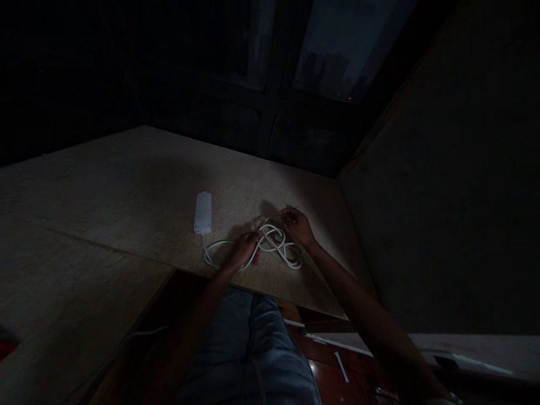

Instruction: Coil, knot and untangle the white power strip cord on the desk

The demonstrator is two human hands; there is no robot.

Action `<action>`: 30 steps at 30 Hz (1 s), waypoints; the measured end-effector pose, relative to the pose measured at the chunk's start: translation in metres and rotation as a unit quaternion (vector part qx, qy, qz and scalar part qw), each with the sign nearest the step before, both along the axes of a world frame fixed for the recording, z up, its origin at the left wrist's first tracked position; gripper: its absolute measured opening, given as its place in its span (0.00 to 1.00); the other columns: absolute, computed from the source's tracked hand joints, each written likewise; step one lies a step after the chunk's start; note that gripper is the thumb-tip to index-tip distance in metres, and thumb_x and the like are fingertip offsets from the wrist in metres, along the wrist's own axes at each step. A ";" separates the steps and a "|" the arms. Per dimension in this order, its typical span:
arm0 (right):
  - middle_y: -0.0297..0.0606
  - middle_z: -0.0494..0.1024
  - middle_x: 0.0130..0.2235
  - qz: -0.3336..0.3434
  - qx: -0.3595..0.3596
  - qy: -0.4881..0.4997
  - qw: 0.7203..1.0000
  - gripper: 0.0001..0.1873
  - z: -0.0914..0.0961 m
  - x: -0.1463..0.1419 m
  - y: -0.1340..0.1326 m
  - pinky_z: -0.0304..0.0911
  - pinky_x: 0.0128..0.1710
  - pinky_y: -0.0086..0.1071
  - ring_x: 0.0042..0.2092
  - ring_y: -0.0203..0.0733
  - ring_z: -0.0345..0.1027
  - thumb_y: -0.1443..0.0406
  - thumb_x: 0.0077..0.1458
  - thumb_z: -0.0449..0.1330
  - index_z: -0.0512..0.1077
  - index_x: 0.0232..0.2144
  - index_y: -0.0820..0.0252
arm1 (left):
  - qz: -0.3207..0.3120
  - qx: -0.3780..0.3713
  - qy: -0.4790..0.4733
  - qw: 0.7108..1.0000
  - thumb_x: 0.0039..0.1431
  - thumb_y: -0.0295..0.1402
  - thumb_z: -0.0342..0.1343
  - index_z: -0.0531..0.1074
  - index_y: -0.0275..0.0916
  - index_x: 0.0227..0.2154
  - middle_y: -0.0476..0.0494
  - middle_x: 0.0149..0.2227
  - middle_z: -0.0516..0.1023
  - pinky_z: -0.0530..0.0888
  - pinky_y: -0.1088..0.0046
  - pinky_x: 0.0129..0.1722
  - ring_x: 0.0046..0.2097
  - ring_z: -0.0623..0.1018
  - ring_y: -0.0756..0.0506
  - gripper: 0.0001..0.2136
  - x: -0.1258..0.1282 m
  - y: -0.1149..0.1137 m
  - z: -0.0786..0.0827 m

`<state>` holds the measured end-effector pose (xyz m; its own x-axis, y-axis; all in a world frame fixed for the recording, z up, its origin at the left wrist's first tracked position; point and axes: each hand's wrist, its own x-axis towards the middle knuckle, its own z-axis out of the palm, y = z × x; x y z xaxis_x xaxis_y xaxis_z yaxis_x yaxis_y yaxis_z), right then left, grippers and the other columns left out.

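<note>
A white power strip (203,212) lies face down or face up, I cannot tell which, on the pale tabletop. Its white cord (274,239) runs from the near end, curves to the right and gathers in loose loops between my hands. My left hand (246,249) is closed around the cord at the left side of the loops. Just beyond the loops, my right hand (297,223) has its fingertips pinched together. A thin pale strand reaches from the bundle to those fingertips; its kind is too dim to make out.
The tabletop (139,180) extends left, with a seam across it. Its near edge is above my legs (253,343). A dark wall (442,197) rises at the right, and a window (337,56) stands behind. Reddish floor (333,365) shows below. The light is very low.
</note>
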<state>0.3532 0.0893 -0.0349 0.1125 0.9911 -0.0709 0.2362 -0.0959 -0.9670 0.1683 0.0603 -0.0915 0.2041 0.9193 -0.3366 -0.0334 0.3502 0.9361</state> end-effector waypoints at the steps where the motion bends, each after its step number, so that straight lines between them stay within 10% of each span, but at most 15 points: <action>1: 0.37 0.78 0.42 0.014 0.035 -0.040 0.999 0.07 0.003 -0.003 -0.012 0.63 0.46 0.30 0.42 0.39 0.71 0.66 0.55 0.59 0.75 0.36 0.59 | -0.002 0.005 -0.007 1.000 0.59 0.48 0.51 0.69 0.37 0.31 0.55 0.15 0.66 0.67 0.77 0.13 0.14 0.67 0.51 0.17 0.000 -0.001 0.001; 5: 0.43 0.79 0.44 0.172 0.124 -0.413 0.886 0.13 0.015 -0.022 -0.050 0.62 0.44 0.32 0.43 0.43 0.72 0.58 0.62 0.54 0.76 0.40 0.58 | -0.001 0.039 -0.020 0.999 0.56 0.53 0.53 0.69 0.37 0.32 0.54 0.15 0.68 0.67 0.77 0.13 0.14 0.68 0.51 0.20 -0.003 -0.007 0.001; 10: 0.46 0.81 0.43 0.153 0.060 -0.552 0.817 0.17 0.019 -0.043 -0.059 0.62 0.39 0.32 0.42 0.46 0.75 0.57 0.66 0.50 0.76 0.40 0.57 | 0.008 0.065 -0.028 0.997 0.52 0.58 0.53 0.68 0.38 0.28 0.54 0.15 0.67 0.65 0.77 0.12 0.13 0.67 0.51 0.24 -0.003 -0.010 -0.002; 21: 0.36 0.75 0.33 0.144 0.265 -0.164 0.939 0.09 -0.003 0.016 -0.107 0.64 0.36 0.32 0.36 0.39 0.69 0.60 0.61 0.60 0.79 0.37 0.54 | 0.059 0.063 -0.045 0.995 0.54 0.58 0.52 0.65 0.39 0.27 0.54 0.15 0.67 0.64 0.77 0.12 0.13 0.67 0.51 0.23 0.001 -0.010 -0.005; 30: 0.39 0.76 0.37 0.078 0.207 -0.122 0.968 0.05 -0.014 0.058 -0.162 0.69 0.39 0.40 0.41 0.46 0.72 0.59 0.57 0.63 0.80 0.35 0.45 | 0.051 0.048 -0.043 0.997 0.55 0.56 0.53 0.66 0.39 0.29 0.55 0.14 0.66 0.65 0.78 0.12 0.13 0.68 0.51 0.22 0.002 -0.010 -0.002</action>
